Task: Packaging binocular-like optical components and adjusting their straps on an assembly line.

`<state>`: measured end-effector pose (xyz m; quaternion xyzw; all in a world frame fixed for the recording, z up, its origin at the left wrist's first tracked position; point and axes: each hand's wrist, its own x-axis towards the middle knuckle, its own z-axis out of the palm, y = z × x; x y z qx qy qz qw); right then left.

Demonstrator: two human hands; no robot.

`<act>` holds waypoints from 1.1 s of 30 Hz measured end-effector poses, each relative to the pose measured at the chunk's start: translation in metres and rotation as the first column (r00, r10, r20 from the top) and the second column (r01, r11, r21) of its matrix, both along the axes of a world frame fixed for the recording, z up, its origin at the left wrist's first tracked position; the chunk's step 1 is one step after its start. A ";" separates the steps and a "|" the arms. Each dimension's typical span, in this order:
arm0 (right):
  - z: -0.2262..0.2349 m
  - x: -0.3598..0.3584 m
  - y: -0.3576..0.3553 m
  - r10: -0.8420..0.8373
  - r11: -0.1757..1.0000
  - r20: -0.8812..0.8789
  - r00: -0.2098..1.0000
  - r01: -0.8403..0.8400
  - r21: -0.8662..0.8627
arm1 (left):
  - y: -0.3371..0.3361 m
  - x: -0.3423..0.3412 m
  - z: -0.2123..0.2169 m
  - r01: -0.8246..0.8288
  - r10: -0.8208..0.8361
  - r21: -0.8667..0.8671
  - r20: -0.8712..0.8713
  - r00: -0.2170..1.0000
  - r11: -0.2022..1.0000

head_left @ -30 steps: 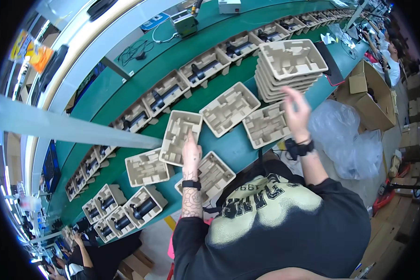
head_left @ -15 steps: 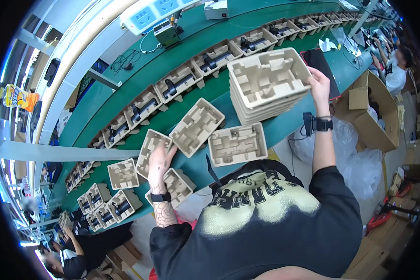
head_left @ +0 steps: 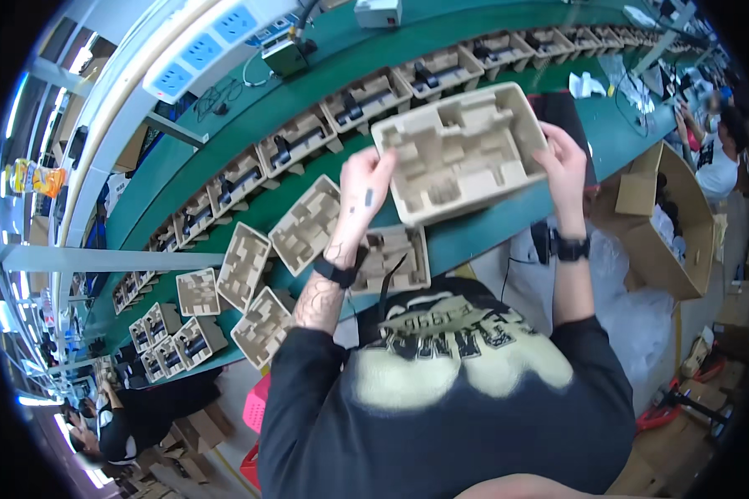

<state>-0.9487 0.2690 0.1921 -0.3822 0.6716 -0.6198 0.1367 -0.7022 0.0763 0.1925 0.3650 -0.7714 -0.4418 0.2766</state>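
The left hand (head_left: 366,179) and right hand (head_left: 564,158) hold the two short ends of a tan tray (head_left: 466,154), up near one o'clock. It looks light and stiff but could dent, so both end rims seem good to grab. Other trays (head_left: 243,266) lie near nine o'clock.

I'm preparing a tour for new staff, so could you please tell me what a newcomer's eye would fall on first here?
Most likely the large beige tray right of centre, held between the person's left grip and right grip. Next might come the row of trays with black parts, curving along the green bench from lower left to upper right. The white power strip with blue sockets at upper left may stand out.
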 end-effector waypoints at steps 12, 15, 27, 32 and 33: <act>-0.049 -0.064 0.073 -0.595 0.661 0.330 0.733 0.679 -0.318 | 0.000 -0.022 -0.055 0.017 0.002 -0.091 0.208 0.978 0.996; -0.138 -0.056 0.100 -0.647 0.568 0.477 0.595 0.793 -0.220 | -0.016 -0.012 -0.089 -0.060 0.068 0.192 -0.034 0.997 0.980; -0.118 -0.007 0.023 -0.451 0.865 -0.360 0.816 0.500 0.050 | -0.054 -0.006 -0.102 -0.101 0.113 0.114 -0.107 0.988 0.988; -0.080 -0.011 -0.051 0.096 0.928 -0.045 0.994 -0.073 0.366 | -0.031 -0.017 -0.053 -0.167 0.164 -0.084 -0.041 0.986 0.982; -0.067 -0.001 -0.053 -0.009 0.976 -0.141 0.990 0.040 0.216 | -0.027 -0.009 -0.050 -0.162 0.160 0.002 -0.180 0.971 0.987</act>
